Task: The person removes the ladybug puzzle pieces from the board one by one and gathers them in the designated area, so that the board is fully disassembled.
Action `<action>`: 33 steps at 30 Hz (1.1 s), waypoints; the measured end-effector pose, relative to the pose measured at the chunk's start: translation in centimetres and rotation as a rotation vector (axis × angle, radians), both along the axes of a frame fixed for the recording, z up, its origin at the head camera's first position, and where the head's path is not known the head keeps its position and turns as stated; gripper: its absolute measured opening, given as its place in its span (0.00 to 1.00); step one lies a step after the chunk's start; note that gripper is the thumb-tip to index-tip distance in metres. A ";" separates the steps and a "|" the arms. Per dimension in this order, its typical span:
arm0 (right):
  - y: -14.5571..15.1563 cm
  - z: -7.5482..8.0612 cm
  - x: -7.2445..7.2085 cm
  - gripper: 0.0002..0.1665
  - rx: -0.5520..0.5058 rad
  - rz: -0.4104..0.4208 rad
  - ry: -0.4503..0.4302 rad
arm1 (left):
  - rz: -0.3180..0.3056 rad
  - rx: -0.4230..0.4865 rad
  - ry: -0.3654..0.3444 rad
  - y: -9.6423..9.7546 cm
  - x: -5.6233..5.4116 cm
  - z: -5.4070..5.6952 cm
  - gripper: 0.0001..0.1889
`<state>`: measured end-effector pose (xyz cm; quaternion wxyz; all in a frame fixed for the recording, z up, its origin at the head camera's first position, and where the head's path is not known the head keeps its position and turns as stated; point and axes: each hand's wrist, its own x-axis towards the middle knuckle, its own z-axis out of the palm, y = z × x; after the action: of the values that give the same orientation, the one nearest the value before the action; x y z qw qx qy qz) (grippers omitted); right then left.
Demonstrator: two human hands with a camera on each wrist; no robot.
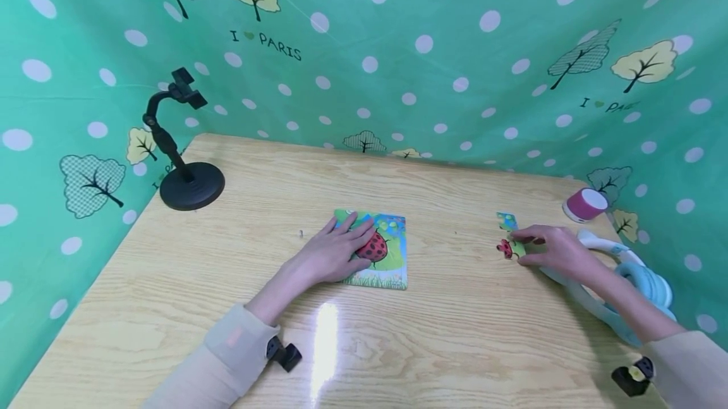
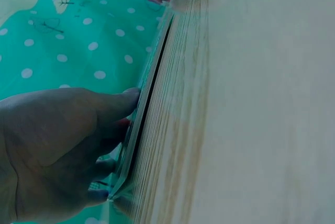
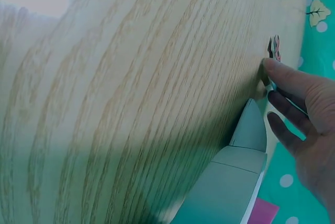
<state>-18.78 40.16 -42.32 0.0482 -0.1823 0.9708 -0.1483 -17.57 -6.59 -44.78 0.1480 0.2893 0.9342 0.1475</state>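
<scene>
A ladybug puzzle (image 1: 395, 263) in a flat board lies mid-table, showing a red spotted ladybug over green grass. My left hand (image 1: 330, 254) rests on its left part with fingers spread, covering some of the picture. From the side, in the left wrist view, the left hand (image 2: 57, 150) lies over the board's edge (image 2: 137, 135). Further right, my right hand (image 1: 554, 248) pinches a puzzle piece (image 1: 506, 249) with red and green on it between thumb and fingers. Another puzzle piece (image 1: 507, 220), blue and green, lies just beyond it. In the right wrist view, the pinched piece (image 3: 277, 51) stands out past the thumb.
Light blue headphones (image 1: 643, 282) lie under and beside the right forearm. Behind them is a magenta and white cylinder (image 1: 586, 205). A black phone stand (image 1: 192, 186) occupies the far left corner. A green patterned curtain (image 1: 370, 93) borders the table's back and sides.
</scene>
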 end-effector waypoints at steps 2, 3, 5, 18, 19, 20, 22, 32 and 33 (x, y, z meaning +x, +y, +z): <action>0.0 0.0 0.0 0.31 0.006 -0.002 0.001 | 0.000 0.001 0.001 0.0 0.0 0.0 0.37; 0.0 0.0 0.0 0.31 0.007 -0.002 0.004 | 0.000 0.003 0.001 0.0 0.0 0.0 0.37; 0.1 -0.1 0.0 0.31 0.009 -0.004 0.006 | 0.000 0.005 0.002 -0.1 0.0 0.0 0.37; 0.4 -0.4 0.3 0.30 0.010 0.003 0.041 | 0.000 0.026 -0.001 -0.2 0.1 -0.1 0.36; 0.4 -0.3 0.3 0.30 0.006 -0.003 0.043 | 0.000 0.027 -0.001 -0.2 0.1 -0.1 0.36; 0.4 -0.2 0.3 0.29 0.001 -0.006 0.052 | -0.001 0.029 0.000 -0.2 0.0 -0.1 0.36; 0.3 0.0 0.2 0.27 -0.015 -0.010 0.075 | 0.000 0.030 0.001 -0.2 0.0 -0.1 0.36; -2.0 1.5 -1.8 0.17 -0.177 -0.067 0.190 | 0.006 0.002 -0.013 -0.2 0.1 0.1 0.37; -2.3 1.6 -2.0 0.17 -0.193 -0.088 0.191 | 0.004 -0.002 -0.013 -0.1 0.1 0.1 0.37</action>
<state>-20.82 37.82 -40.72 -0.0688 -0.1567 0.9593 -0.2248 -17.50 -6.74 -44.65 0.1542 0.2862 0.9339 0.1489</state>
